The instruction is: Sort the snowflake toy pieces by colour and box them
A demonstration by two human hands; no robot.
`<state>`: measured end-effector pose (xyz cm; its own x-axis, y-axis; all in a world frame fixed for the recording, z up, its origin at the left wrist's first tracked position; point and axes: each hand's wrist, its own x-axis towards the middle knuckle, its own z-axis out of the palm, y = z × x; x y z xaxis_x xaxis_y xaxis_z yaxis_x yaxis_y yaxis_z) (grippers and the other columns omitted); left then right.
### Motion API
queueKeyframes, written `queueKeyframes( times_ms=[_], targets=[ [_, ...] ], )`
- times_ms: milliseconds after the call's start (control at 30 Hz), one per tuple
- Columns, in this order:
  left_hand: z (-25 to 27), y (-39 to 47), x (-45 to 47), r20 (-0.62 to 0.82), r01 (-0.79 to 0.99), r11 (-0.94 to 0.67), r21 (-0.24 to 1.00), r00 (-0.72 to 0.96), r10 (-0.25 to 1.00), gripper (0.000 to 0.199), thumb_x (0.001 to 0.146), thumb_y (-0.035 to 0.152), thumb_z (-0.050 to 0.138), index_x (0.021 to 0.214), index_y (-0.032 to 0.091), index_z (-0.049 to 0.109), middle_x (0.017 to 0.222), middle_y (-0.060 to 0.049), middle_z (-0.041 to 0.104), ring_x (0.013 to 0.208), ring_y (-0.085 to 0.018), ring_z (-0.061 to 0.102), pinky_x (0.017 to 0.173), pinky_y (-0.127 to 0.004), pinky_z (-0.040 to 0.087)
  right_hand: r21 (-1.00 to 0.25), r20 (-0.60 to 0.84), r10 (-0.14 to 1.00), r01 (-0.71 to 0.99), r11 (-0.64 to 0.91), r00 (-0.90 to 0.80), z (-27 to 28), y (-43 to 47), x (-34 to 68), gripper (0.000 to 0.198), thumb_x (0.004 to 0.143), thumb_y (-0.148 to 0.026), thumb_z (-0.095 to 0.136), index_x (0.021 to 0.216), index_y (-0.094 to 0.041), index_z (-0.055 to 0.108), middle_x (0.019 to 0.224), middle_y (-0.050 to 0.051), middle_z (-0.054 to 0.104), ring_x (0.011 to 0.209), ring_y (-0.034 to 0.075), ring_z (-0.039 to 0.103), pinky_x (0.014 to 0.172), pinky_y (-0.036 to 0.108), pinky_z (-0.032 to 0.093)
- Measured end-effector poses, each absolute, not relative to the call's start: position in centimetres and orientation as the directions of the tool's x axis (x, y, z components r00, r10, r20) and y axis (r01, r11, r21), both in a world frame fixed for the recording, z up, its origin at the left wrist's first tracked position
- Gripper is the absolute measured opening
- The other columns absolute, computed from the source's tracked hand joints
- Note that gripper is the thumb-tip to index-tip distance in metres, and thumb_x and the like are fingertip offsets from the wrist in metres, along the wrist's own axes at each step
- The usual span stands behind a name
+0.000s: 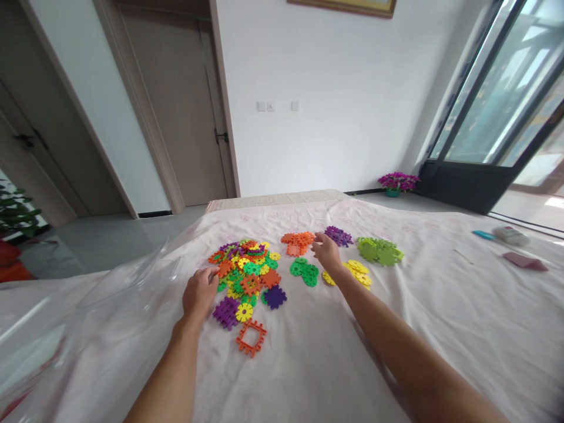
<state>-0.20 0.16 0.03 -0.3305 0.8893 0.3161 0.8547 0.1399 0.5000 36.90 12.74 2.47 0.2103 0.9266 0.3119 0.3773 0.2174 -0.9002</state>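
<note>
While orange frame lies nearest, left hand curls at left edge of mixed heap, grip unclear. Beyond green pile, right hand bends fingers between orange pile and purple pile, hold unclear; low, light touch should avoid scattering either.

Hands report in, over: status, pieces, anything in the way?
Left hand at edge of mixed pile. Right hand beside orange pieces, grip unclear. Clear plastic lies left, blocking neither hand.
</note>
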Motion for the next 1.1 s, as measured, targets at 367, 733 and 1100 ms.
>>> queueKeyframes(
  times_ms=[367,733,1100],
  targets=[
    [0.3,-0.2,0.1,0.312,0.854,0.153,0.496,-0.34,0.887,0.029,0.089,0.025,0.05,0.111,0.025,0.069,0.12,-0.006,0.069,0.107,-0.02,0.065,0.096,-0.03,0.048,-0.686,0.405,0.513,0.12,0.718,-0.757,4.8,2.8,29.3,0.027,0.078,-0.044,0.078,0.091,-0.02,0.078,0.087,0.004,0.075,0.08,0.016,0.066,0.073,0.025,0.05],
    [0.1,-0.1,0.0,0.328,0.854,0.13,0.504,-0.329,0.886,0.029,0.089,0.025,0.05,0.111,0.024,0.069,0.121,-0.006,0.069,0.108,-0.02,0.065,0.097,-0.03,0.048,-0.34,0.321,0.078,-0.038,0.94,-0.944,5.2,-1.0,27.3,0.028,0.093,-0.043,0.064,0.111,-0.024,0.072,0.102,0.004,0.073,0.097,0.017,0.065,0.087,0.026,0.045],
    [0.0,0.1,-0.1,0.332,0.849,0.118,0.515,-0.324,0.886,0.031,0.088,0.023,0.049,0.111,0.022,0.07,0.121,-0.007,0.069,0.108,-0.021,0.065,0.097,-0.032,0.048,-0.78,0.369,0.872,0.403,0.479,-0.323,3.6,4.5,29.9,0.026,0.092,-0.031,0.054,0.108,-0.019,0.07,0.078,0.001,0.072,0.065,0.014,0.066,0.062,0.023,0.05]
  ],
)
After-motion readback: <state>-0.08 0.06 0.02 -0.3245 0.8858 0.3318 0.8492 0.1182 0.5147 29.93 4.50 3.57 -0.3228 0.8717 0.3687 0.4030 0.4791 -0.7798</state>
